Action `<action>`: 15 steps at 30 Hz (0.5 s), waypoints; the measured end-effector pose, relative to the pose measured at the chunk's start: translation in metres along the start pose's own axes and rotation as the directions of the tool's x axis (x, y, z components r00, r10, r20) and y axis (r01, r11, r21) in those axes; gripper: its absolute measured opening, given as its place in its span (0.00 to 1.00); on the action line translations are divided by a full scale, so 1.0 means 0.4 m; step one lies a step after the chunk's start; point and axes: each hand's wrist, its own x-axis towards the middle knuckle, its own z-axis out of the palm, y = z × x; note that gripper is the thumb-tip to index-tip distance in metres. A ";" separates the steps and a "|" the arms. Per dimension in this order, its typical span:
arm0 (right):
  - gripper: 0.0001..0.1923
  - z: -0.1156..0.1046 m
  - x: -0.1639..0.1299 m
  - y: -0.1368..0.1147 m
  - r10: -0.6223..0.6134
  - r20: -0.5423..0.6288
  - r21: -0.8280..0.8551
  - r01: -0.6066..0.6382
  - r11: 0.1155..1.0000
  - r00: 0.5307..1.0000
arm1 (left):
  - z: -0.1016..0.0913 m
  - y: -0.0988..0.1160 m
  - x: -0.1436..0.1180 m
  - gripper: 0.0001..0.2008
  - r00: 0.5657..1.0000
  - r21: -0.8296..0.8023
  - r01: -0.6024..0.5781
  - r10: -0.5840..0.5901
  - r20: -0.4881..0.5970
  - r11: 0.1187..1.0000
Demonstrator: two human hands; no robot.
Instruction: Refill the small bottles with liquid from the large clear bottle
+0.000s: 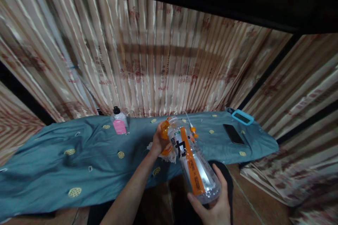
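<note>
My right hand (216,200) grips the base of a large clear plastic bottle (196,168) with an orange and black label. The bottle is tilted, its neck toward the far left and its base near me. At that neck, my left hand (159,140) is closed around an orange see-through container (165,129), whose shape is partly hidden. I cannot tell whether the two mouths touch. Below lies a crumpled white piece (172,157) with orange on it, partly covered by my hand. An orange pump top (193,132) with a clear tube rests on the cloth behind the bottle.
A bottle with a pink label and black cap (120,123) stands on the blue-green cloth (97,168) to the left. To the right lie a black phone (233,134) and a light-blue-framed device (243,117). A pleated curtain (158,59) hangs behind; a dark beam crosses above.
</note>
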 end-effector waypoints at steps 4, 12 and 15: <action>0.57 0.000 0.006 0.006 -0.005 0.005 0.014 0.005 1.000 1.000 | 0.001 -0.015 0.001 0.40 0.999 0.038 -0.032 0.033 -0.007 0.999; 0.55 -0.003 0.011 -0.005 -0.043 -0.014 -0.018 0.042 0.999 0.999 | -0.011 -0.013 0.000 0.50 0.998 0.134 0.002 -0.009 0.056 0.991; 0.54 0.000 0.006 -0.013 -0.049 -0.009 -0.005 0.049 0.999 0.999 | -0.014 -0.009 0.001 0.50 0.998 0.125 0.006 -0.013 0.056 0.992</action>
